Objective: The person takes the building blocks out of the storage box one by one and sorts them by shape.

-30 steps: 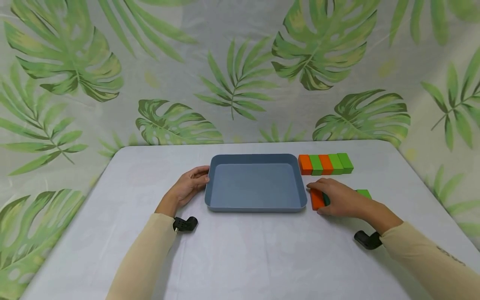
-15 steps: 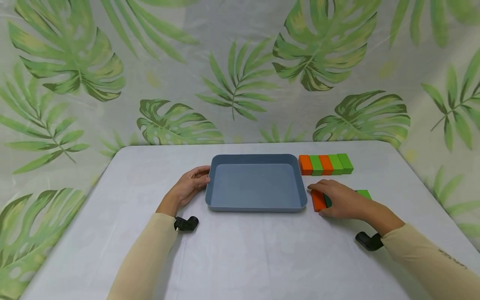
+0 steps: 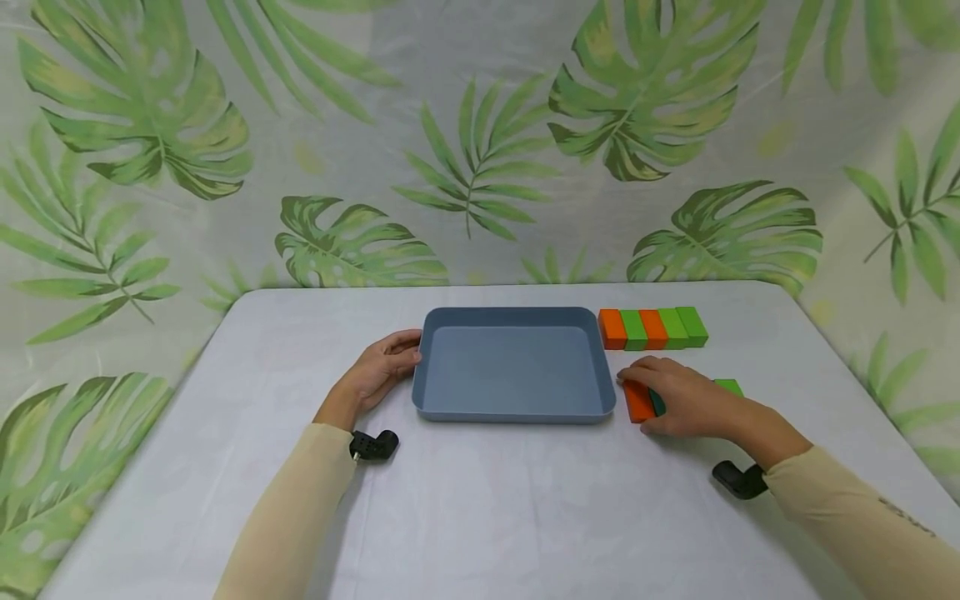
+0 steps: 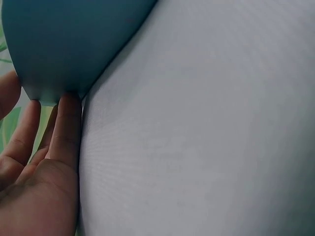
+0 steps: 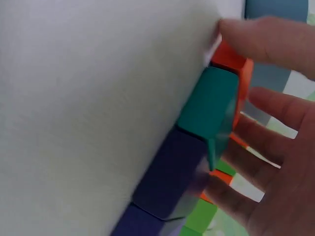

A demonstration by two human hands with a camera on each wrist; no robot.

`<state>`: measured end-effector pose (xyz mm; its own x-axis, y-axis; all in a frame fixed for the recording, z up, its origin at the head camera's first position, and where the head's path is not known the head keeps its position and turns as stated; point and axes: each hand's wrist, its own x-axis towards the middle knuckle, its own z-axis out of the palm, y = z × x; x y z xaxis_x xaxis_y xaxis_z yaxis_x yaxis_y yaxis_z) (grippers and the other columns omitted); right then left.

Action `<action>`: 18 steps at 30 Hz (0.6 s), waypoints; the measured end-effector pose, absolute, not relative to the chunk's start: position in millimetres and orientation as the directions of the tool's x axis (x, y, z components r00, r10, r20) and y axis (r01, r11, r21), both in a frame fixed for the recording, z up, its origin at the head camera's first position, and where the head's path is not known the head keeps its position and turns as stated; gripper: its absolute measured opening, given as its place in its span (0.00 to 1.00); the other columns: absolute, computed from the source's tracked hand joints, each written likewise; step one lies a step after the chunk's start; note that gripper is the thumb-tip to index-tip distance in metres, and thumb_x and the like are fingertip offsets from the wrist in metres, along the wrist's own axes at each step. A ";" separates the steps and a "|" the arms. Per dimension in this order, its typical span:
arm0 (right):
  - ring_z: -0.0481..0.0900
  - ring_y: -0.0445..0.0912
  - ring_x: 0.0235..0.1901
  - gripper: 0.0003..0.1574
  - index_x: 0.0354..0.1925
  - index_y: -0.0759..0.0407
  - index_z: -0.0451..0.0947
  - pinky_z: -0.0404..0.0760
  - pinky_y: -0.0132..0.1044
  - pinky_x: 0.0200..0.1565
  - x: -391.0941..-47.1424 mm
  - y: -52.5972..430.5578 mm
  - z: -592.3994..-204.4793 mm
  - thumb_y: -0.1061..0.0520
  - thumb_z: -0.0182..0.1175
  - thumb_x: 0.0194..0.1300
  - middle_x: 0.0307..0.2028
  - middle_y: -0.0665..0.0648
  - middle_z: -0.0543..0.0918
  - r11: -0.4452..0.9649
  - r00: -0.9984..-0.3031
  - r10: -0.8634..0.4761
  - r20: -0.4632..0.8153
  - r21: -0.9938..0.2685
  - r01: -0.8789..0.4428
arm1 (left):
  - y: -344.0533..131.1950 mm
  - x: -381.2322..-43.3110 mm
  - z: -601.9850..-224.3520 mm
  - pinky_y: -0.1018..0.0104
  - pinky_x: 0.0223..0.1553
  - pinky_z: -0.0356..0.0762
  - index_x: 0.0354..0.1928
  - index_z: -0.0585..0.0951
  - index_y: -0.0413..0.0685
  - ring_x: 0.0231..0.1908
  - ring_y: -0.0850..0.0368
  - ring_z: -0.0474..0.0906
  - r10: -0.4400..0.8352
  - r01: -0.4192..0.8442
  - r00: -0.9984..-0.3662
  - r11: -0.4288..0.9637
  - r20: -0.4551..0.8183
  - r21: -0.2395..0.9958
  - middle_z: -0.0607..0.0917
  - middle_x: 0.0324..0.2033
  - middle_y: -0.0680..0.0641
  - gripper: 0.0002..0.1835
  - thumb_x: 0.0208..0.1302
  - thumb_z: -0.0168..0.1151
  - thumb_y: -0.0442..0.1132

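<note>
My left hand (image 3: 379, 369) touches the left wall of a shallow blue-grey tray (image 3: 513, 371) with nearly straight fingers; in the left wrist view its fingertips rest against the tray's side (image 4: 64, 49). Right of the tray, my right hand (image 3: 686, 400) arches over a row of blocks. Its thumb and fingers span an orange block (image 3: 638, 402) at the row's left end, pinching it from near and far sides. Beside it, in the right wrist view, stand a teal block (image 5: 209, 103) and dark blue blocks (image 5: 170, 172). The hand hides most of this row in the head view.
Behind the right hand lies another row of orange and green blocks (image 3: 652, 329), close to the tray's far right corner. A green block (image 3: 728, 387) shows past the hand. White cloth (image 3: 480, 500) covers the table; a leaf-print curtain (image 3: 480, 150) hangs behind.
The right hand and the orange block have shifted very slightly to the right. The left hand still rests at the tray.
</note>
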<state>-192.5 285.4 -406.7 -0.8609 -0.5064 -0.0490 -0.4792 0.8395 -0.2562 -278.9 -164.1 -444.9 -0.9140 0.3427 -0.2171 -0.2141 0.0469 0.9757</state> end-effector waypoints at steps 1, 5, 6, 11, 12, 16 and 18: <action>0.74 0.59 0.57 0.38 0.61 0.60 0.75 0.76 0.60 0.59 -192.2 285.6 -405.8 0.53 0.73 0.53 0.58 0.62 0.78 0.838 -0.860 -0.508 -0.042 -0.255 -0.483 | -164.0 -279.1 -444.8 0.61 0.69 0.66 0.75 0.60 0.41 0.74 0.45 0.61 0.343 -0.214 -0.914 0.045 -0.217 0.976 0.64 0.74 0.39 0.32 0.71 0.54 0.31; 0.74 0.60 0.59 0.33 0.59 0.61 0.77 0.75 0.61 0.59 -190.9 286.5 -399.9 0.51 0.71 0.57 0.60 0.63 0.77 0.829 -0.858 -0.514 0.003 -0.257 -0.497 | -164.5 -279.5 -447.1 0.58 0.71 0.65 0.75 0.60 0.40 0.73 0.45 0.61 0.337 -0.218 -0.915 0.046 -0.221 0.975 0.64 0.74 0.38 0.32 0.71 0.54 0.31; 0.73 0.61 0.59 0.32 0.58 0.61 0.78 0.75 0.62 0.60 -190.7 286.5 -398.3 0.51 0.70 0.57 0.60 0.63 0.77 0.827 -0.858 -0.514 0.012 -0.258 -0.499 | -164.9 -279.6 -448.1 0.59 0.70 0.65 0.75 0.60 0.40 0.73 0.45 0.61 0.335 -0.218 -0.916 0.048 -0.221 0.975 0.64 0.74 0.38 0.32 0.71 0.54 0.31; 0.72 0.61 0.60 0.24 0.53 0.61 0.79 0.74 0.62 0.61 -190.5 288.9 -392.8 0.54 0.67 0.60 0.60 0.64 0.77 0.828 -0.864 -0.502 0.035 -0.270 -0.492 | -164.9 -280.3 -449.6 0.63 0.68 0.68 0.75 0.60 0.40 0.72 0.46 0.62 0.332 -0.215 -0.917 0.053 -0.220 0.975 0.64 0.74 0.38 0.32 0.71 0.54 0.31; 0.73 0.61 0.60 0.23 0.52 0.62 0.79 0.74 0.61 0.61 -190.4 289.8 -392.3 0.54 0.67 0.60 0.59 0.64 0.77 0.828 -0.866 -0.499 0.039 -0.271 -0.490 | -164.5 -280.5 -449.4 0.62 0.68 0.67 0.75 0.60 0.41 0.73 0.45 0.62 0.334 -0.213 -0.917 0.054 -0.219 0.976 0.64 0.74 0.38 0.32 0.72 0.54 0.31; 0.74 0.59 0.58 0.22 0.52 0.62 0.78 0.75 0.60 0.60 -190.7 293.0 -391.3 0.55 0.67 0.61 0.55 0.61 0.79 0.831 -0.869 -0.492 0.060 -0.267 -0.489 | -163.0 -282.4 -448.7 0.59 0.70 0.65 0.75 0.59 0.41 0.73 0.44 0.61 0.341 -0.207 -0.916 0.054 -0.213 0.977 0.63 0.74 0.38 0.32 0.71 0.54 0.31; 0.74 0.59 0.58 0.23 0.54 0.63 0.78 0.75 0.60 0.59 -190.2 293.4 -390.3 0.56 0.67 0.61 0.55 0.61 0.80 0.832 -0.872 -0.483 0.078 -0.270 -0.485 | -162.7 -282.5 -448.7 0.58 0.70 0.65 0.75 0.60 0.41 0.73 0.44 0.61 0.338 -0.208 -0.917 0.055 -0.214 0.977 0.64 0.74 0.38 0.32 0.71 0.54 0.31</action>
